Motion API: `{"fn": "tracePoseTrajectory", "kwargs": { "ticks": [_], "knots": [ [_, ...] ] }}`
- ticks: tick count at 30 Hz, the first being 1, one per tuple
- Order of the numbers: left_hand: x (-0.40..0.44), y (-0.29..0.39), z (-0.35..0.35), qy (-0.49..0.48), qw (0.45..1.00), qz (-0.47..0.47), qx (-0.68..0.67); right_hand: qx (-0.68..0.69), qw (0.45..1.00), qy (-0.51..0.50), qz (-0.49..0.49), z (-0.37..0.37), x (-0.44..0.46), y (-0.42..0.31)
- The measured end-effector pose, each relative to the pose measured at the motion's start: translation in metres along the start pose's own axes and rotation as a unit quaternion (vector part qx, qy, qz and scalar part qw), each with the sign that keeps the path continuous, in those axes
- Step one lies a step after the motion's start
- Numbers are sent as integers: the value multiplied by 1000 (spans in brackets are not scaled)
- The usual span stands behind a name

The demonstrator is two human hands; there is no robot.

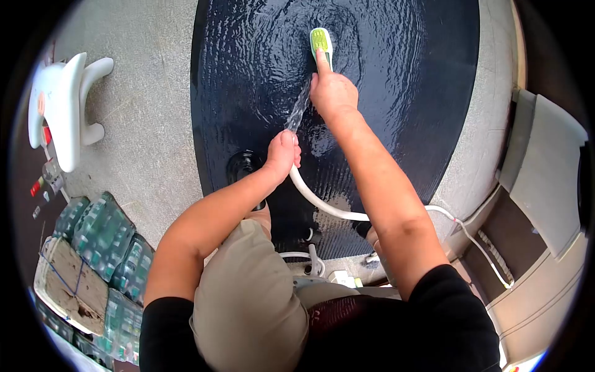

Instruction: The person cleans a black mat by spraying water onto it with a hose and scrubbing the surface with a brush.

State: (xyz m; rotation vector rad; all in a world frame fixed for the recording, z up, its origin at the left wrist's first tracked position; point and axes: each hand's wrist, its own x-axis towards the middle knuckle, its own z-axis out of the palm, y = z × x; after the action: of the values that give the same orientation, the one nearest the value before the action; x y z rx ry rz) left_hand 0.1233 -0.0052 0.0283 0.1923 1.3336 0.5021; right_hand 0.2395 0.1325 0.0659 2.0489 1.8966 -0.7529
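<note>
A black ribbed floor mat lies wet beneath both hands. My left hand is wrapped around the end of a white hose, and a stream of water runs from it up across the mat. My right hand grips a scrubbing brush with a white body and a yellow-green top, its index finger stretched along the top. The brush is down at the mat, its bristles hidden underneath. Ripples of water spread around it.
A white plastic stool lies at the left on the grey floor. Shrink-wrapped packs of green bottles and a worn box stand lower left. The hose runs right, past a beige panel. A tap fitting is near my feet.
</note>
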Motion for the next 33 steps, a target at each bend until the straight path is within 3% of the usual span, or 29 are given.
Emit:
{"fn": "tracePoseTrajectory", "kwargs": {
  "ticks": [4,6,14,17,20,22,24,29,33],
  "knots": [
    [4,-12,-9,38,998,-34,-31,28,998,-62,-13,45,-89,23],
    [3,-20,-19,48,997,-51,-45,34,998,-39,-30,56,-101,27],
    [-3,-14,-18,30,997,-15,-72,70,995,68,0,-22,84,-14],
    [-1,-10,-18,22,997,-20,-69,145,988,49,10,-8,46,-16],
    [3,-13,-24,29,997,-31,-63,142,989,7,-38,39,-22,-2],
    [-2,-16,-25,32,997,-32,-63,81,995,-53,-20,29,-37,-10],
    [-2,-17,-27,31,997,-40,-57,70,996,-14,-48,16,-5,-11],
    [-1,-12,-21,16,998,-37,-56,47,998,44,-7,-53,123,-42],
    [-4,-9,-16,-16,998,-42,-41,63,997,46,-14,-40,99,-24]
  ]
}}
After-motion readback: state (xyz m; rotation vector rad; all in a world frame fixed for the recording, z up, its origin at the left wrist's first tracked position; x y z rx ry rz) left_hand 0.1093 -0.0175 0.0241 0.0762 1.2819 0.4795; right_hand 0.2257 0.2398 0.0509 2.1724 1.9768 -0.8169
